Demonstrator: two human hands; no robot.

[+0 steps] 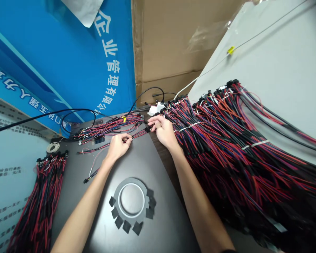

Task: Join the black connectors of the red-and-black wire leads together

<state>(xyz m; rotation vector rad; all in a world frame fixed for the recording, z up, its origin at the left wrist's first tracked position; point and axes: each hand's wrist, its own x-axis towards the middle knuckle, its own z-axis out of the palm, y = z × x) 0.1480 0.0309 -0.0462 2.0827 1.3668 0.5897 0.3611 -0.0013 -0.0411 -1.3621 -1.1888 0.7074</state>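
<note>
My left hand [119,146] is closed in a pinch on a thin red and black wire harness [140,134] above the grey table [158,196]. At the harness's black connector end, my right hand [160,128] has its thumb and index finger close together by the connector [147,129]; the fingers partly cover it. Just behind the hands lies a pile of red, blue and black wires [110,125] with a yellow tag. A shorter tied harness [94,149] rests to the left of my left hand.
A tape roll [131,200] with black tape pieces round its edge lies between my forearms. Large wire bundles [226,140] fill the right side; another bundle [48,189] hangs at left. A black cable [42,115] crosses the left. Cardboard [168,42] stands behind.
</note>
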